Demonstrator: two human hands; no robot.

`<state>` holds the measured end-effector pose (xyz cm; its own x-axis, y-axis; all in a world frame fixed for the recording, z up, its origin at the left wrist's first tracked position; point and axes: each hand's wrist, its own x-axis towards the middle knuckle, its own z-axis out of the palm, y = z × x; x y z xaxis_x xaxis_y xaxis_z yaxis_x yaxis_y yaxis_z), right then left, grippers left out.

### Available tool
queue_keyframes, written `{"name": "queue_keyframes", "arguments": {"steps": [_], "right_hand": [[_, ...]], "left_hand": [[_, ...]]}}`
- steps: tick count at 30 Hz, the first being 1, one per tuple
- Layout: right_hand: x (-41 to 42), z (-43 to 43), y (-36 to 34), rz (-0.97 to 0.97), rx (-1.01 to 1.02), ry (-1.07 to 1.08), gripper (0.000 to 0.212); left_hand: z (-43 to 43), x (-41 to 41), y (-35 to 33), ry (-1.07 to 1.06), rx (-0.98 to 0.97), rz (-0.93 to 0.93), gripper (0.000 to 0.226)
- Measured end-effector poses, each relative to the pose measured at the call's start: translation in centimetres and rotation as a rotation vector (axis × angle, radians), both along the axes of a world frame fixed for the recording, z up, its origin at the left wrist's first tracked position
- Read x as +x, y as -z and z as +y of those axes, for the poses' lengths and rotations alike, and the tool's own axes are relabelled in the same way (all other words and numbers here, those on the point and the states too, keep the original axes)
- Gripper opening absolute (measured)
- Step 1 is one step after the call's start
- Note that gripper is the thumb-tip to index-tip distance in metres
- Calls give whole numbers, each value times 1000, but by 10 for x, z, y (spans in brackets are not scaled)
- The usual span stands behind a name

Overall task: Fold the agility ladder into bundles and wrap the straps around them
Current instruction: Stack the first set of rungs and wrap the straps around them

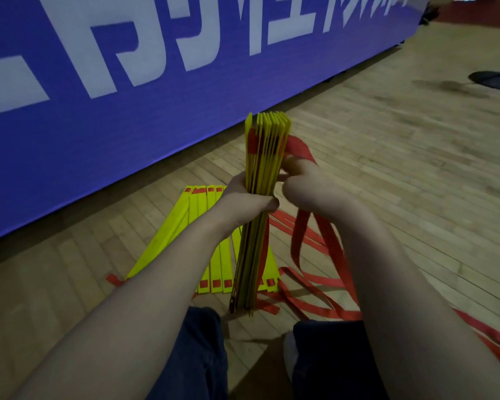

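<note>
— Where is the ladder bundle (267,157)?
— Upright, its lower end on the wooden floor (387,168) by the knees. The left hand (243,194) has its fingers wrapped tight round the middle.
— And the right hand (298,183)?
— Against the bundle's right side, fingers curled on a red strap (300,235) that loops down to the floor.
— Anything else?
— More yellow rungs (202,226) lie flat behind, near the blue banner (127,82).

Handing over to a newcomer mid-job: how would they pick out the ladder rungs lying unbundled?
Find the big blue banner; on the wooden floor at its foot, just beyond the left hand, yellow rungs lie flat. Unlike the stacked bundle held upright, they are fanned out side by side, red tabs showing at their ends.
</note>
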<state>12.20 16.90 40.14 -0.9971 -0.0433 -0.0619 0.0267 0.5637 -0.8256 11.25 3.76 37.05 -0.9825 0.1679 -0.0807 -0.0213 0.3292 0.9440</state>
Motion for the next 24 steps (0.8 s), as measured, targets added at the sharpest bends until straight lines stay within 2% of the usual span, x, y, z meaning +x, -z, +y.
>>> {"name": "queue_keyframes", "arguments": {"steps": [2, 3, 6, 10, 12, 15, 20, 22, 24], "right_hand": [[-4, 5, 4, 45, 156, 38, 53], [-4, 7, 6, 59, 198, 48, 52], [-7, 15, 16, 47, 215, 133, 26], [-19, 20, 25, 68, 407, 413, 63], [-24, 19, 23, 98, 505, 485, 63], [-32, 14, 15, 92, 532, 499, 58], [-46, 4, 5, -41, 659, 428, 69], [-49, -2, 7, -10, 668, 410, 77], [-56, -16, 14, 119, 548, 369, 72]], "left_hand": [[0, -3, 1, -40, 14, 6, 26], [0, -3, 0, -50, 25, 8, 28], [-2, -6, 1, -56, 55, 2, 32], [-5, -8, 4, -56, 59, -15, 35], [-5, -8, 6, -33, 37, -33, 34], [-8, -11, 10, -5, 25, -75, 33], [-27, -16, 12, -82, 80, -112, 35], [-35, -17, 13, -78, 80, -121, 35], [-48, -20, 15, -92, 75, -137, 34]]}}
